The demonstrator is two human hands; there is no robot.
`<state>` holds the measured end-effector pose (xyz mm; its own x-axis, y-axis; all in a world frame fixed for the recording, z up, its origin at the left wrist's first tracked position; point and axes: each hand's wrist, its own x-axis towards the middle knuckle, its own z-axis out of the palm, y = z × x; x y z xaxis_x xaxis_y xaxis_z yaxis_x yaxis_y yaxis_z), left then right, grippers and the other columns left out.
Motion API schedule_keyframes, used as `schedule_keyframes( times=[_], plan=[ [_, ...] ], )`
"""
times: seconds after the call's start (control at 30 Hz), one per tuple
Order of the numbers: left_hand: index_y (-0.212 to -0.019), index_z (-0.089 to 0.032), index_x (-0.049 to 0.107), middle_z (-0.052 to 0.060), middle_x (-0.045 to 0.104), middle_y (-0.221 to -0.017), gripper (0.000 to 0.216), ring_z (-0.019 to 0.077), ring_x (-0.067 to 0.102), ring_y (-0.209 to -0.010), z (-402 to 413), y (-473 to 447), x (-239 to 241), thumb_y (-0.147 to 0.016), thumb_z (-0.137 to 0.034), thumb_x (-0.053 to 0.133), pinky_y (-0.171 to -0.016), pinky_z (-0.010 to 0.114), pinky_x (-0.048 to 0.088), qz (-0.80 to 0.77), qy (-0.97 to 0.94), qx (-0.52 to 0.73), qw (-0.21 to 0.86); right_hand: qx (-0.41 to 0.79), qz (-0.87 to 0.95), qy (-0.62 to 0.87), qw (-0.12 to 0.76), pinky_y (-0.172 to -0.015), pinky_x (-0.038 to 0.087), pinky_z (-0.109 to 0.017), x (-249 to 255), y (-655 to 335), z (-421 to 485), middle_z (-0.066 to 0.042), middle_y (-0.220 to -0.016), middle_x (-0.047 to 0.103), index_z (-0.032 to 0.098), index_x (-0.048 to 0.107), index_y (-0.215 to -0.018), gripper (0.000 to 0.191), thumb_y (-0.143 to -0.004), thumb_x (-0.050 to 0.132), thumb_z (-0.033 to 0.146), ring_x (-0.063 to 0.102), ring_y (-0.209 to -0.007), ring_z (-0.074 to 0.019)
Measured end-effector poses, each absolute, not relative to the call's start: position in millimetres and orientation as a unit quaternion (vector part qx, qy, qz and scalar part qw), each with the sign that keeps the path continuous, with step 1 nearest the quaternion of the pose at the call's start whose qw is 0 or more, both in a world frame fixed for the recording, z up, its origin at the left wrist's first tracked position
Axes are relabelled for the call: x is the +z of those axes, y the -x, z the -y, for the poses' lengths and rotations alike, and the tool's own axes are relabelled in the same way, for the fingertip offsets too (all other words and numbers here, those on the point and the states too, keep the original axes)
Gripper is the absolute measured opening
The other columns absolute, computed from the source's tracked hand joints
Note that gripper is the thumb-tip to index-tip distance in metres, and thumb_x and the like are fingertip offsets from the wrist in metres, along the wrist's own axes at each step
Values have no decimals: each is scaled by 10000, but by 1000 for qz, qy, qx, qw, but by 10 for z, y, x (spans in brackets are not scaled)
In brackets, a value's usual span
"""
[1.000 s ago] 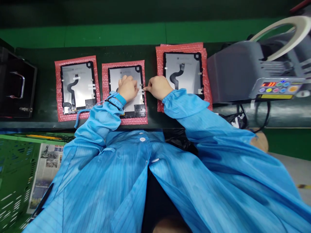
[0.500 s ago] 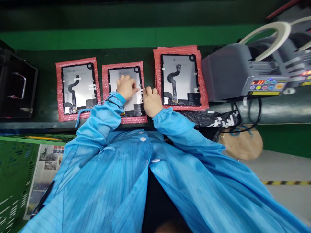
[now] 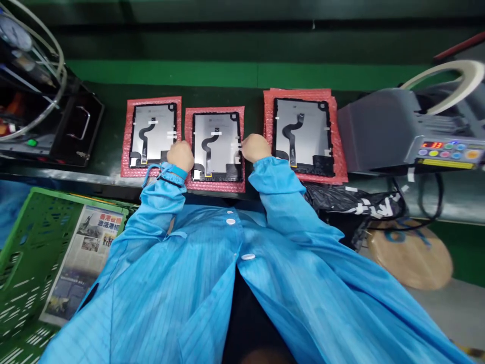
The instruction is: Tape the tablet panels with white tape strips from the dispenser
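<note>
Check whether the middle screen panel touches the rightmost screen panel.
Apart. The head view shows dark bench between the middle screen panel and the rightmost screen panel, beyond the right hand; each panel lies on pink bubble wrap.

The left grip (image 3: 181, 155) hides its own fingertips from view.
</note>
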<state>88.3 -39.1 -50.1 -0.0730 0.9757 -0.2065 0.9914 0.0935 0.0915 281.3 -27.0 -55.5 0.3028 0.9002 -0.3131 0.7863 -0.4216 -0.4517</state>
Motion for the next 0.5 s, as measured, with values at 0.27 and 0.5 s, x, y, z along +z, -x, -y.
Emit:
schedule_keyframes(
  times=[0.27, 0.5],
  plan=[
    [-1186, -62, 612, 214, 611, -1272, 361, 320, 595, -1187, 409, -837, -542, -936, -144, 365, -940, 386, 508, -714, -690, -23, 113, 458, 347, 713, 402, -661, 581, -282, -636, -2880, 314, 21, -619, 574, 177, 544, -741, 123, -859, 558, 143, 584, -566, -101],
    [-1169, -66, 620, 217, 616, -1263, 353, 303, 609, -1169, 400, -817, -583, -942, -154, 363, -956, 381, 504, -706, -699, -10, 113, 587, 248, 590, 496, -582, 541, -185, -746, -2935, 349, 26, -603, 629, 148, 623, -736, 129, -799, 604, 36, 594, -541, -72]
  ],
)
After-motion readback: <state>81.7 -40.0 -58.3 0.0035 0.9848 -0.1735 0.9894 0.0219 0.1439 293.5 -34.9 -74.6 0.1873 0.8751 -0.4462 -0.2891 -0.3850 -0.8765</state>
